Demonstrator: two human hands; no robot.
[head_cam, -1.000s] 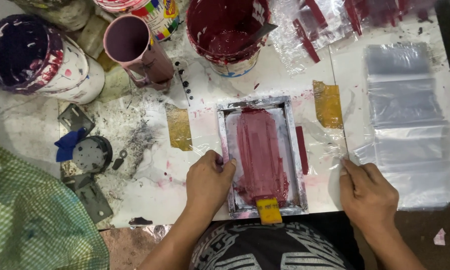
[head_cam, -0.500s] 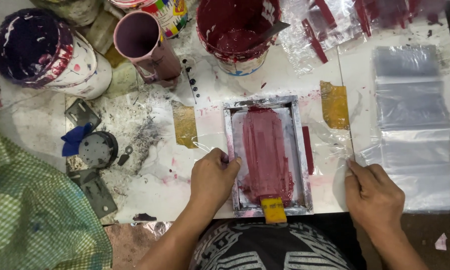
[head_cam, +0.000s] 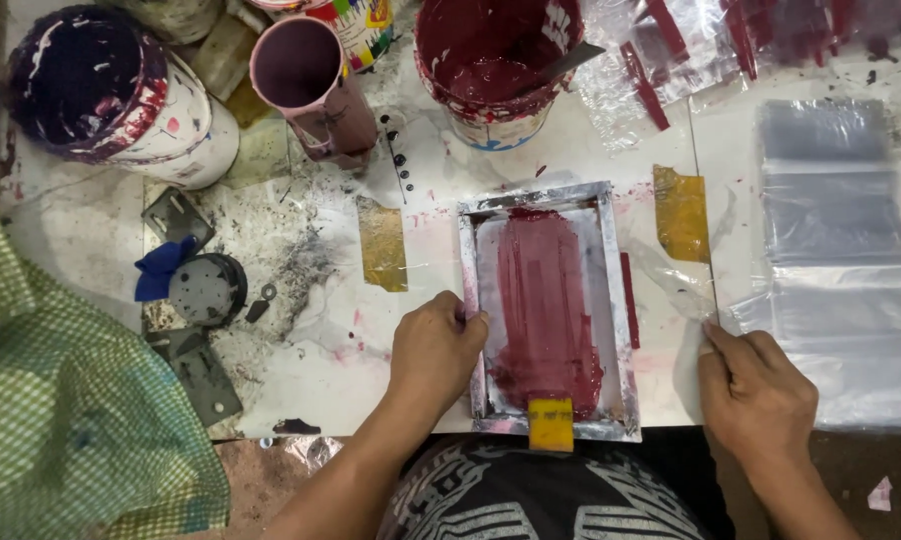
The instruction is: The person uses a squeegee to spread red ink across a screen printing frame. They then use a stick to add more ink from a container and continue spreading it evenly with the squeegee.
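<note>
We see both bare forearms coming up from the bottom edge, palms down. Our left hand (head_cam: 436,350) sits knuckles up, fingers curled into a loose fist, fingertips (head_cam: 458,312) bent inward toward the right, thumb tucked out of sight beneath. Left wrist straight, forearm angling down and to the left. Our right hand (head_cam: 756,390) lies flatter, fingers together and pointing up and to the left, index fingertip (head_cam: 709,326) leading, knuckles slightly raised. Right wrist bends slightly, forearm running down to the right. Hands well apart, neither overlapping.
</note>
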